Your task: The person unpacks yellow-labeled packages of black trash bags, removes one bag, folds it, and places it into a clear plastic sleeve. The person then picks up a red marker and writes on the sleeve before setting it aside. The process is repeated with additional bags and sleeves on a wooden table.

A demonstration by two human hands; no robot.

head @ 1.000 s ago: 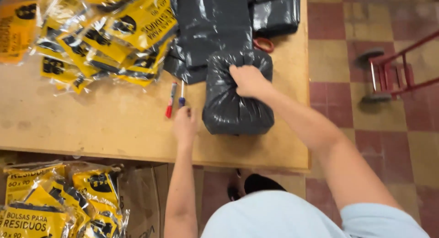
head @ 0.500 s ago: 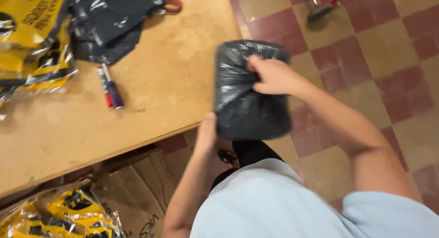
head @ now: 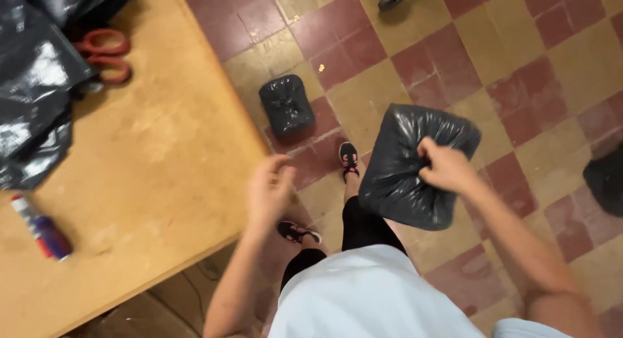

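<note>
1. Seen from above, the person's right hand (head: 444,169) has a closed grip on the gathered neck of a full black plastic bag (head: 412,166), held over the checkered floor (head: 519,65).
2. Below the grip, the bag bulges and hangs in front of the person's legs, its long axis tilted down toward them.
3. To the left of that grip, the left hand (head: 269,188) is blurred, open and empty, beside the counter (head: 149,156) edge.
4. Farther ahead, a smaller tied black bag (head: 287,106) lies on the floor.
5. On the counter: red scissors (head: 104,55), loose black plastic (head: 36,98), a marker (head: 42,229).
</note>
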